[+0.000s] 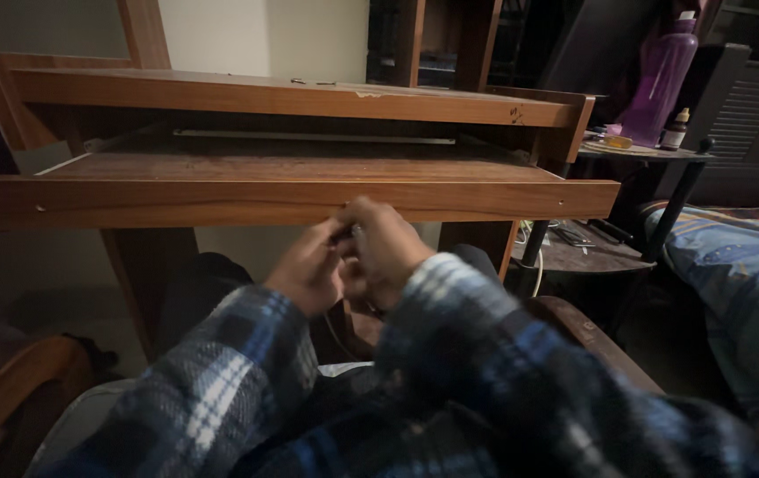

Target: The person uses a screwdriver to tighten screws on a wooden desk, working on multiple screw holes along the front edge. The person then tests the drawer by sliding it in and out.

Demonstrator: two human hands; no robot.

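Note:
My left hand and my right hand are pressed together just below the front edge of a pulled-out wooden keyboard tray. Their fingers are curled around something small and dark between them that I cannot make out. A thin dark cord seems to hang down from below the hands. Both arms wear blue and white plaid sleeves. The tray slides under a wooden desk top.
A purple bottle and a small bottle stand on a dark side table at the right. A bed with a blue patterned cover lies further right. A wooden chair arm is at lower left.

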